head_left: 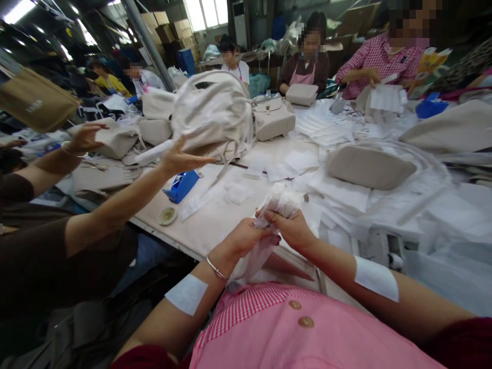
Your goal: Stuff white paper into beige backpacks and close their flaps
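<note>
Both of my hands are closed around a bunched clear plastic bag [284, 200] in front of my apron. My left hand [248, 237] grips its lower part, where the film hangs down toward my lap. My right hand [294, 228] pinches it just above, thumb on top. White crumpled material shows through the film at the top; I cannot tell what it is. Beyond my hands lies the table top [215, 205], with a blue tape dispenser [182, 185] and a small round dish [167, 216] to the left.
At left a co-worker's arms [126, 205] reach over the table beside a blurred white coil [211, 110]. Beige bags [274, 119] stand at the back. A beige piece [371, 166] and white sheets [346, 195] spread to the right. Several people sit across.
</note>
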